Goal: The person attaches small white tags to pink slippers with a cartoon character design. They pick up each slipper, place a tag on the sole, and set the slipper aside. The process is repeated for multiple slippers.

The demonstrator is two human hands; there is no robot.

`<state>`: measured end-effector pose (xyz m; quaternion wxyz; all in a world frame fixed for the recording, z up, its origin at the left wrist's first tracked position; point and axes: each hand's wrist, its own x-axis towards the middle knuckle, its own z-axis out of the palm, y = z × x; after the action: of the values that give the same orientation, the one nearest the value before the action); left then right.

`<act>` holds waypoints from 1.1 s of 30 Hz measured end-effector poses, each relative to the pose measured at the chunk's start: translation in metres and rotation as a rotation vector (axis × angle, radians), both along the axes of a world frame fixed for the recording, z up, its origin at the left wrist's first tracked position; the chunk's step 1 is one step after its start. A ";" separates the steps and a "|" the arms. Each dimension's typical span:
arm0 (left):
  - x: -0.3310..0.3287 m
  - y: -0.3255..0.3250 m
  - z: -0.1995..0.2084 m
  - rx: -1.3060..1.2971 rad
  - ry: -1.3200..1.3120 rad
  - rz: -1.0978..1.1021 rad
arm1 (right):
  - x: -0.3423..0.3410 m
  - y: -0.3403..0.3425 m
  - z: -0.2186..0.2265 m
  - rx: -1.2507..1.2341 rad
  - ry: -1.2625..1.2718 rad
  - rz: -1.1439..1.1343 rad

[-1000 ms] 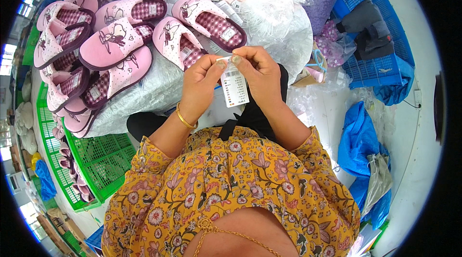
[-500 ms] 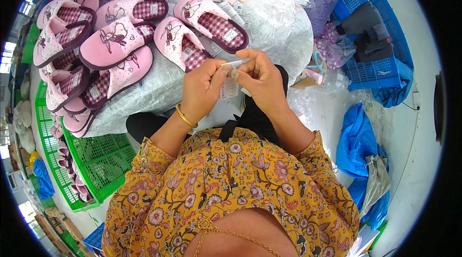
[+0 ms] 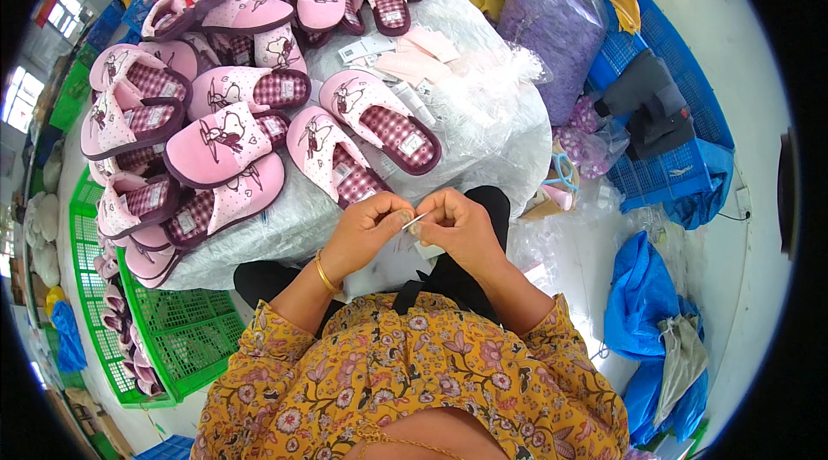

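Note:
A white paper tag (image 3: 414, 221), seen nearly edge-on, is pinched between the fingertips of both hands. My left hand (image 3: 366, 234), with a gold bangle at the wrist, is closed on one end, and my right hand (image 3: 461, 227) on the other. Just beyond my fingers, on the plastic-covered work surface (image 3: 267, 253), lies a pair of pink slippers. One slipper (image 3: 323, 148) is nearest my left hand; its mate (image 3: 366, 106) sits farther right, both with checked dark-red insoles. Several more pink slippers (image 3: 216, 143) are piled at the left.
Pink and white cards (image 3: 416, 59) lie beyond the pair, beside clear plastic bags (image 3: 483, 89). A green crate (image 3: 185, 335) holding slippers stands at lower left. Right of the surface are a purple bag (image 3: 552, 20), light-blue scissors handles (image 3: 562, 171) and a blue crate (image 3: 655, 158).
The view has tilted, so everything sits lower in it and more slippers show at the far side. The tag, face-on before, is now turned nearly edge-on between my fingers.

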<state>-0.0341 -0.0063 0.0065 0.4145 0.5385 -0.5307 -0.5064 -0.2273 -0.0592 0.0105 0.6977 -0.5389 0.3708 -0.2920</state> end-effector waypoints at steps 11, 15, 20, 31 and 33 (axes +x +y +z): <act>-0.003 -0.012 0.026 -0.345 -0.445 -0.074 | -0.017 -0.009 0.001 -0.834 0.259 0.067; -0.012 -0.013 0.031 -0.368 -0.502 -0.083 | -0.012 -0.006 -0.008 -0.200 0.082 0.044; 0.012 -0.052 0.039 -0.707 -0.681 0.185 | -0.020 -0.012 -0.018 -0.317 0.091 0.043; 0.069 -0.233 0.031 -0.338 -1.126 -0.205 | -0.022 -0.016 -0.022 -0.299 0.083 0.061; 0.070 -0.256 0.027 -0.032 -1.055 -0.339 | -0.029 -0.016 -0.024 -0.223 0.102 0.061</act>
<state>0.0362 -0.2624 0.0331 0.0134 0.6199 -0.7532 -0.2197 -0.2559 -0.0751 -0.0139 0.6223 -0.6383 0.3544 -0.2822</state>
